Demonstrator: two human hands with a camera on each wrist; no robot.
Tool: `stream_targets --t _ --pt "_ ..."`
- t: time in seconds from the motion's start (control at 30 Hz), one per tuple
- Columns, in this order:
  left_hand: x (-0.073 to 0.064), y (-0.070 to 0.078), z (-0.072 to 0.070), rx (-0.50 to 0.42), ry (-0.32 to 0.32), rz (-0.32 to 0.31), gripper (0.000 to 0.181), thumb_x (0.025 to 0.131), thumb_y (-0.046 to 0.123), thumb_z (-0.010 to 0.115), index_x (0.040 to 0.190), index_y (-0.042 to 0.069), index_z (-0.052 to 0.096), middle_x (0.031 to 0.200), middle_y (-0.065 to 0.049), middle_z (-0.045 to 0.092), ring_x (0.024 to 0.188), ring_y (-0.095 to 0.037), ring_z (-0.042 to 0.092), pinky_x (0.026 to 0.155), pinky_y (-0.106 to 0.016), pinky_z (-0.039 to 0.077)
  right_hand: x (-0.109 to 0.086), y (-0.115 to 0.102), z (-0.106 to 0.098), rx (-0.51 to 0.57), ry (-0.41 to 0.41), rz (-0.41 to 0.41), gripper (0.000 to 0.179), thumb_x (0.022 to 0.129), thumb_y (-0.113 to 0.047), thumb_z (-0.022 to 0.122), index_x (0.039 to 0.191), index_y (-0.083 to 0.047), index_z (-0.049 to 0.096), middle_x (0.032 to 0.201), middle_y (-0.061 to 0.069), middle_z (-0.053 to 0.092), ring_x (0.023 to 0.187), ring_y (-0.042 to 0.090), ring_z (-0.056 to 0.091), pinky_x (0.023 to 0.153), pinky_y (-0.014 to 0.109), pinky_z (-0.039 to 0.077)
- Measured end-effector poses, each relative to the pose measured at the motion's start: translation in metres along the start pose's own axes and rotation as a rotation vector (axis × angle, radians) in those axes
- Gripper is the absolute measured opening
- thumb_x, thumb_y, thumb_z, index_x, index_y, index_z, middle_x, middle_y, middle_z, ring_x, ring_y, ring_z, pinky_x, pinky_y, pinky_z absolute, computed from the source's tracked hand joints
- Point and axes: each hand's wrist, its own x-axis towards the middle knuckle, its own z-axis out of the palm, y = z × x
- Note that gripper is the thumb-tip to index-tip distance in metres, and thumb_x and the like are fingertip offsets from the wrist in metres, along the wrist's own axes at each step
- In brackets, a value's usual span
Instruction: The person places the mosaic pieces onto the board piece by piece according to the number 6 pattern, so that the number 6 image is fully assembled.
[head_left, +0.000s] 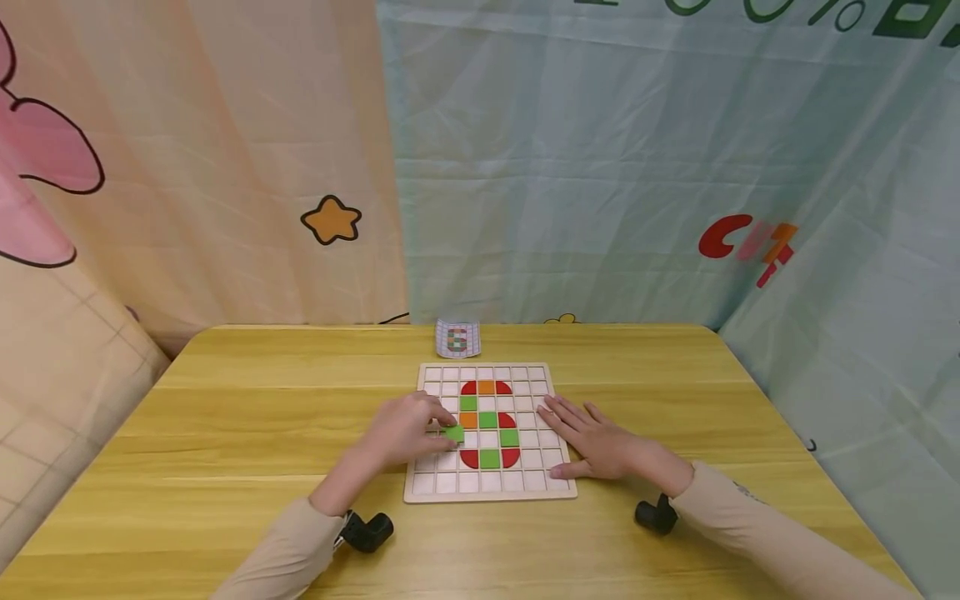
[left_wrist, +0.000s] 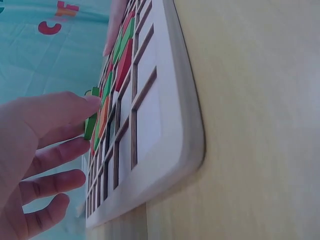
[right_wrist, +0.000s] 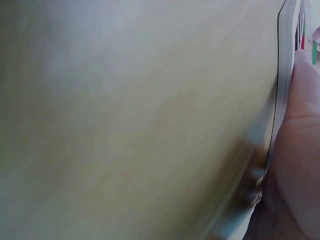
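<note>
My left hand pinches a green square tile between thumb and fingertips, over the left part of a wooden grid board. In the left wrist view the pinched green tile stands tilted above the cells, while the other fingers are spread apart. On the board, red rounded tiles, orange tiles and green tiles sit in cells and form an S-like figure. My right hand rests with straight fingers on the board's right edge; its thumb lies near the lower right corner.
A small card with a coloured grid pattern lies behind the board. The yellow wooden table reaches out on both sides. Printed curtains hang behind it. A black wrist device sits under each forearm.
</note>
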Motion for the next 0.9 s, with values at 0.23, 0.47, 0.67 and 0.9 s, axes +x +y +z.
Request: stream_targets --t 0.23,0.47,0.67,0.9 --pt "0.007 0.003 0.006 -0.008 -0.019 0.035 0.024 0.077 0.032 0.079 0.094 0.016 0.078 0.091 0.005 0.072 0.083 -0.010 0.060 0.066 -0.023 0.046 0.002 0.002 0.003 -0.002 -0.003 0.010 0.092 0.091 -0.064 0.046 0.155 -0.010 0.008 0.162 0.014 0.003 0.149 0.034 0.006 0.114 0.063 0.013" --pt "0.011 0.003 0.012 -0.007 -0.021 0.052 0.022 0.079 0.033 0.078 0.095 0.018 0.078 0.090 0.007 0.071 0.081 -0.008 0.059 0.065 -0.022 0.045 0.001 0.001 0.002 0.008 0.008 -0.006 0.092 0.091 -0.063 0.046 0.155 -0.009 0.008 0.162 0.017 0.004 0.148 0.037 0.007 0.113 0.064 0.013" --pt "0.012 0.004 0.014 -0.041 -0.027 0.066 0.020 0.080 0.030 0.077 0.095 0.017 0.078 0.088 0.006 0.071 0.085 -0.011 0.064 0.070 -0.028 0.051 0.001 0.001 0.001 -0.002 0.002 -0.001 0.093 0.090 -0.063 0.046 0.155 -0.009 0.009 0.162 0.016 0.004 0.149 0.037 0.007 0.113 0.064 0.013" --pt "0.011 0.004 0.016 -0.063 -0.029 0.051 0.019 0.081 0.030 0.076 0.095 0.018 0.078 0.090 0.007 0.071 0.085 -0.011 0.063 0.071 -0.030 0.051 0.001 0.004 0.006 0.004 0.024 -0.012 0.093 0.091 -0.064 0.045 0.155 -0.009 0.008 0.162 0.016 0.004 0.148 0.037 0.008 0.112 0.065 0.013"
